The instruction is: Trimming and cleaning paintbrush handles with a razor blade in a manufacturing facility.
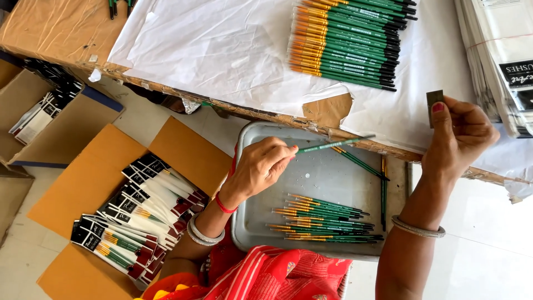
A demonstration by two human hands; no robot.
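Left hand (260, 166) pinches one green paintbrush (333, 145) above metal tray (250, 222); right hand (461, 136) holds small grey card (434, 103).

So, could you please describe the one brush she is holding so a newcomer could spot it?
Find the grey metal tray on the person's lap. Above its near-left part, the left hand pinches a green-handled brush. Unlike the brushes lying in the tray, it is lifted, pointing toward the right hand.

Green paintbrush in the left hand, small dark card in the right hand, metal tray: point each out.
green paintbrush (333, 144), head view, mid-handle.
small dark card (434, 103), head view, upper face.
metal tray (322, 169), head view, bare floor.
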